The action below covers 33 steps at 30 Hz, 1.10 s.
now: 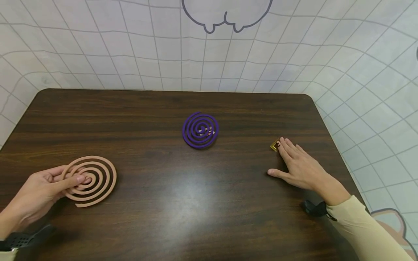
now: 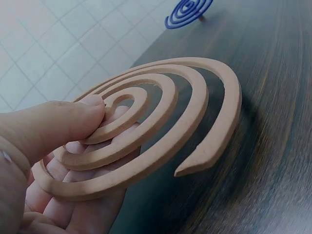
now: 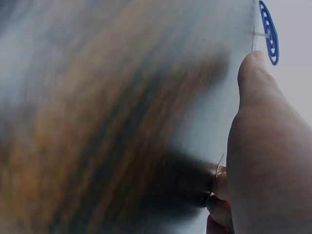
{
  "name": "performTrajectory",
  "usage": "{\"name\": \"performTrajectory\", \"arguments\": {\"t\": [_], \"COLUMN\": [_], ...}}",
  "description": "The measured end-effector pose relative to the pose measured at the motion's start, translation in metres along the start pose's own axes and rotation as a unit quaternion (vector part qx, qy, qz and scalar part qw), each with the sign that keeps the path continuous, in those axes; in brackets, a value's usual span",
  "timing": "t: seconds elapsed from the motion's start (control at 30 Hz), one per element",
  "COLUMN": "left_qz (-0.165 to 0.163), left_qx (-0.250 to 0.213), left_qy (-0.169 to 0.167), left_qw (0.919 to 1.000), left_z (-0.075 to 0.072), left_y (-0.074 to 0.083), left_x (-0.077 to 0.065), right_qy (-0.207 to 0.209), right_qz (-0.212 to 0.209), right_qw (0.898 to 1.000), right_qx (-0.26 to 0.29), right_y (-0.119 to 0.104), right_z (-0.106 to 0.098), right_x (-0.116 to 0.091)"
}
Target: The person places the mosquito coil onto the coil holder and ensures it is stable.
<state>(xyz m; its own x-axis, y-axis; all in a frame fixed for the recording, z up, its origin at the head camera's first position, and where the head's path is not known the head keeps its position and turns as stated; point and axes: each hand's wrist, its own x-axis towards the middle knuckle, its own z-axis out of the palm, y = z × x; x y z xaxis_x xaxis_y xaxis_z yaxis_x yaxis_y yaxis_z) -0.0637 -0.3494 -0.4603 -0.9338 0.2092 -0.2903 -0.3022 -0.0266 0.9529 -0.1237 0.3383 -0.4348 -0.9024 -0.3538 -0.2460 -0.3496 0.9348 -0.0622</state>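
Note:
In the head view my left hand (image 1: 40, 192) holds a tan mosquito coil (image 1: 114, 177) above the table's left side. The thumb presses on top near its centre, with the fingers underneath, and the left wrist view shows the coil's free end (image 2: 195, 165). My right hand (image 1: 302, 168) lies at the right of the table, fingers straight and thumb spread. Its fingertips cover part of a small gold metal coil stand (image 1: 273, 146); whether they press it is hard to tell. A purple mosquito coil (image 1: 199, 146) sits raised at the table's middle.
A small shiny piece (image 1: 210, 132) shows beneath the purple coil, apparently its stand. The dark wood-grain table (image 1: 156, 232) has rounded far corners. White grid-patterned cloth or wall covering (image 1: 137, 54) rises behind it and at the right.

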Motion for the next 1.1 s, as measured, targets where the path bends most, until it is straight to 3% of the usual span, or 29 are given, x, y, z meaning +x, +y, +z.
{"name": "performTrajectory", "arguments": {"t": [0.17, 0.5, 0.77, 1.1], "left_qz": [0.008, 0.003, 0.009, -0.022], "left_qx": [-0.025, -0.011, -0.029, -0.015], "left_qy": [-0.012, -0.012, -0.025, -0.009], "left_qw": [0.9996, 0.9999, 0.9992, 0.9996], "left_z": [0.005, 0.016, 0.025, 0.037], "left_y": [0.0, -0.001, -0.005, 0.0], "left_x": [0.001, 0.007, 0.009, 0.01], "right_qy": [-0.001, 0.001, 0.0, 0.011], "right_qz": [0.003, 0.001, 0.0, 0.005], "right_qw": [1.0, 1.0, 1.0, 1.0], "right_qx": [0.001, -0.001, -0.002, -0.005], "right_y": [-0.002, -0.008, -0.014, -0.022], "right_z": [0.001, 0.003, 0.004, 0.004], "right_x": [-0.001, -0.001, -0.001, -0.004]}}
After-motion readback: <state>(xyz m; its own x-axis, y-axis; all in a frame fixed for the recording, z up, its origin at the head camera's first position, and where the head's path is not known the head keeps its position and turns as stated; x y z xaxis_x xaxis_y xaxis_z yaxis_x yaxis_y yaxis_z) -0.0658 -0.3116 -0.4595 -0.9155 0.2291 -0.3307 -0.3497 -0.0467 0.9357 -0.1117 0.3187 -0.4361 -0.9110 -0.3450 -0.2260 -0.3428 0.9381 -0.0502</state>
